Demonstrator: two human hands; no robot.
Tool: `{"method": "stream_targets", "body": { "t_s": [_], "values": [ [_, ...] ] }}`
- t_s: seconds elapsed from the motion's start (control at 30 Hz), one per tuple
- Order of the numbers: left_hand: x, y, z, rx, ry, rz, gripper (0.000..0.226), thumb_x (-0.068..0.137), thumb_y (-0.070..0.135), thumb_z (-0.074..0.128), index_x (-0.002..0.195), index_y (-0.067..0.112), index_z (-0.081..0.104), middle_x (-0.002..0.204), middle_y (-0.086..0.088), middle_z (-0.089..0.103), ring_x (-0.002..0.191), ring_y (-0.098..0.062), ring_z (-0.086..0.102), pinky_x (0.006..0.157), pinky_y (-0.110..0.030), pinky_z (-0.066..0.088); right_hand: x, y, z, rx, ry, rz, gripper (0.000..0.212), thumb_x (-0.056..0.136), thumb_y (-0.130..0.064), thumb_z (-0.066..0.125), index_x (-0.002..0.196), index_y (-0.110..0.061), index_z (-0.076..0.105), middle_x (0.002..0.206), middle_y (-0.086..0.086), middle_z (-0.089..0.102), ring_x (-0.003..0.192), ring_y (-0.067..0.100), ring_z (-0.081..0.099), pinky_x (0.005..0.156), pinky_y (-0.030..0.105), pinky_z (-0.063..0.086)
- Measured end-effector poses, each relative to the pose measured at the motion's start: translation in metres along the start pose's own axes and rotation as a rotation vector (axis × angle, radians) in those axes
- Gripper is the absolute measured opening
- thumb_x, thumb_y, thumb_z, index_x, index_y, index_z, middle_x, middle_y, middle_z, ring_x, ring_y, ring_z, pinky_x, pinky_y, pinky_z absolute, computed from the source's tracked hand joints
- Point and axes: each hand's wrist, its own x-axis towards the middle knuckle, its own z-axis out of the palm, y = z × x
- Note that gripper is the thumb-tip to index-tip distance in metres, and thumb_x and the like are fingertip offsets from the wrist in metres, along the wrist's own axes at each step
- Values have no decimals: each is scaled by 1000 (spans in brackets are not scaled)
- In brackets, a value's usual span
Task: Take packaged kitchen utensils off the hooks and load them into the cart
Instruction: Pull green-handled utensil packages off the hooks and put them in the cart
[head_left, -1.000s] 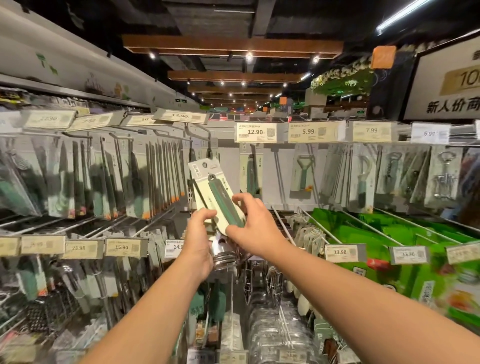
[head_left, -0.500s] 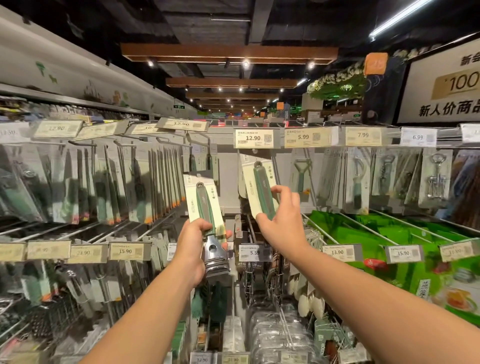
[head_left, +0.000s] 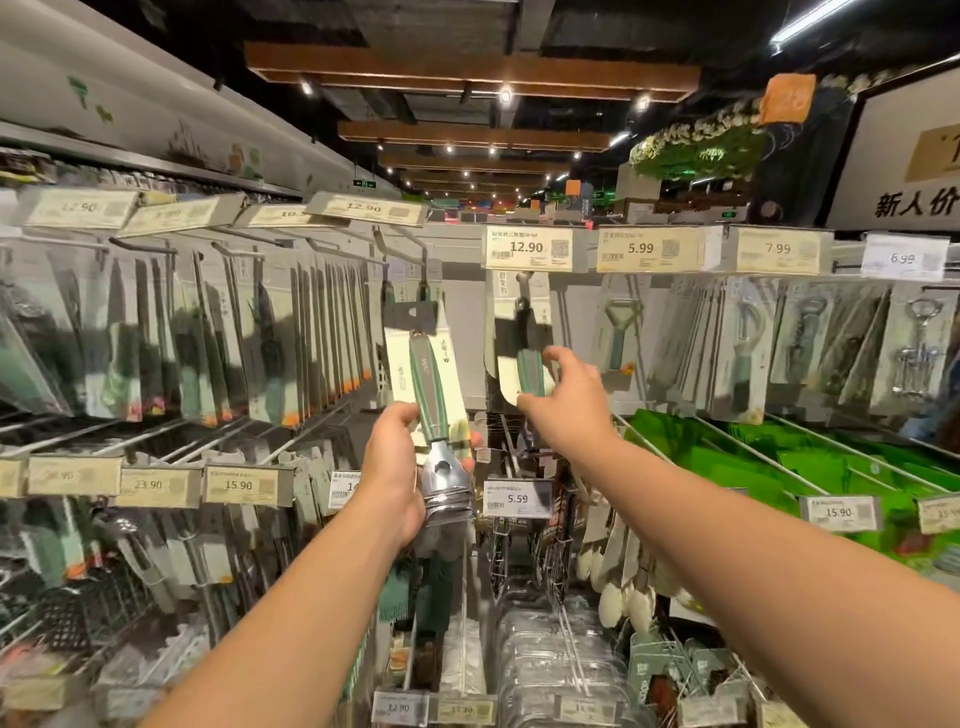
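Frame centre: left hand (head_left: 395, 467) grips a stiff, light carded utensil (head_left: 428, 384) low; right hand (head_left: 563, 405) pinches a hanging pack (head_left: 522, 358) at its handle

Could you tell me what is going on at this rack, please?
A person is standing at a shop display of packaged kitchen utensils on hooks. The left hand holds one carded utensil with a green handle, off its hook, metal end down. The right hand reaches up and pinches a second carded utensil hanging under the 12.90 price tag; it appears not yet off its hook. No cart is in view.
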Motion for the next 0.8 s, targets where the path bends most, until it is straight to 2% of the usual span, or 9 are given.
{"method": "stream_targets", "body": {
  "t_s": [0.07,0.2,0.33,0.4,0.53,0.6,0.7,0.77,0.8],
  "values": [
    [8,1,2,18,-13,22,30,109,26,40,119,7,61,84,-23,77,80,-34,71,52,-32,57,17,1,3,-19,-13,23,68,87,-15,75,147,-21,44,135,9,48,92,28,69,84,45,61],
    [26,-1,7,50,-12,36,29,110,26,39,121,9,60,90,-24,77,88,-36,70,54,-35,58,44,8,6,48,-28,78,39,87,-15,76,123,-14,61,109,10,68,88,29,72,80,49,62],
    [40,-8,12,66,-14,18,31,111,25,38,124,7,59,87,-22,77,80,-33,74,55,-35,58,65,17,12,38,-5,87,32,90,-13,72,122,-14,69,102,9,72,81,22,68,62,29,55],
    [46,-12,13,79,-6,17,31,111,24,38,129,7,56,97,-26,77,78,-33,75,58,-37,59,73,20,15,82,-25,85,39,92,-9,69,128,-24,67,105,4,71,75,17,64,57,23,48],
    [54,-13,14,90,25,-2,32,110,24,36,126,6,56,96,-28,76,75,-34,71,58,-36,58,76,21,18,39,-120,55,54,92,-13,68,143,-27,54,125,9,68,98,26,68,85,37,58],
    [54,-12,14,103,29,-1,32,110,24,35,116,5,60,90,-27,76,77,-34,68,60,-37,56,70,17,19,-67,-106,48,60,92,-21,68,148,-23,48,129,12,61,103,27,67,88,36,58],
    [49,-9,15,103,40,-13,33,110,24,36,111,5,62,95,-28,75,88,-36,66,63,-37,56,47,1,18,-173,-94,-111,53,96,-27,61,144,-10,47,100,5,60,75,17,62,63,31,57],
    [43,-8,15,101,67,4,30,108,25,40,119,7,61,107,-28,75,89,-36,68,65,-40,58,26,-11,18,-176,-135,-285,49,98,-32,59,141,-12,48,102,0,59,72,9,56,60,23,50],
    [39,-8,16,116,82,22,31,107,26,43,126,9,60,116,-26,73,90,-36,70,65,-41,61,15,-17,18,-178,-168,-365,46,97,-34,60,138,-15,50,107,-3,55,76,4,54,66,21,46]
  ]
}}
